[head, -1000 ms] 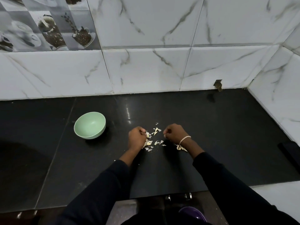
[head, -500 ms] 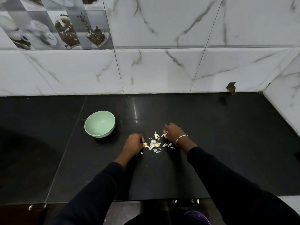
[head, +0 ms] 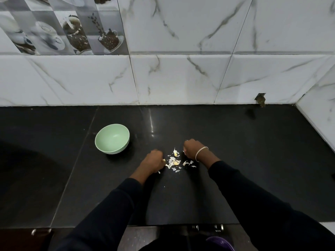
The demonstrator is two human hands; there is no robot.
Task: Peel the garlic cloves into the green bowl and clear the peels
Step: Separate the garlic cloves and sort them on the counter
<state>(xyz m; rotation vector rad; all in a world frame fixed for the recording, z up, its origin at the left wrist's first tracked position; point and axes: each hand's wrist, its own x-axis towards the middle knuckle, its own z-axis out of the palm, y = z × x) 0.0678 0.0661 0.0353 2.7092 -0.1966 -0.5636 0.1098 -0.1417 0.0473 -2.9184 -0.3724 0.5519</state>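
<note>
Countertop (head: 244,160): black polished stone, glossy, with a light streak reflected near the back wall and one seam line running diagonally on the left.

Green bowl (head: 112,137): round, smooth, matte pale green with a thin rim. It is set upright on the countertop, to the left of and slightly behind the left hand, well apart from the peels.

Garlic peels (head: 173,161): a loose scatter of thin, papery white flakes, with a few yellowish, thicker bits mixed in. These are spread flat on the countertop between the two hands. A few stray flakes lie just right of the main heap, near the right wrist.

Left hand (head: 153,161): knuckles up, fingers curled under, placed against the left edge of the peels. A pale bit is seen at the fingertips. Whether anything is gripped cannot be told, since the palm side is hidden.

Right hand (head: 192,149): also fisted, knuckles up, just behind and right of the heap. A small white scrap shows at the fingertips, but a grip on it cannot be confirmed.

Bracelet (head: 201,153): a silver chain link worn on the right wrist.

Sleeves (head: 108,205): dark, soft fabric on both forearms.

Wall tiles (head: 181,78): glossy white with grey marble veining. A printed coffee-cup tile (head: 72,33) is seen top left. A chipped notch (head: 260,99) is visible at the tile base on the right.
</note>
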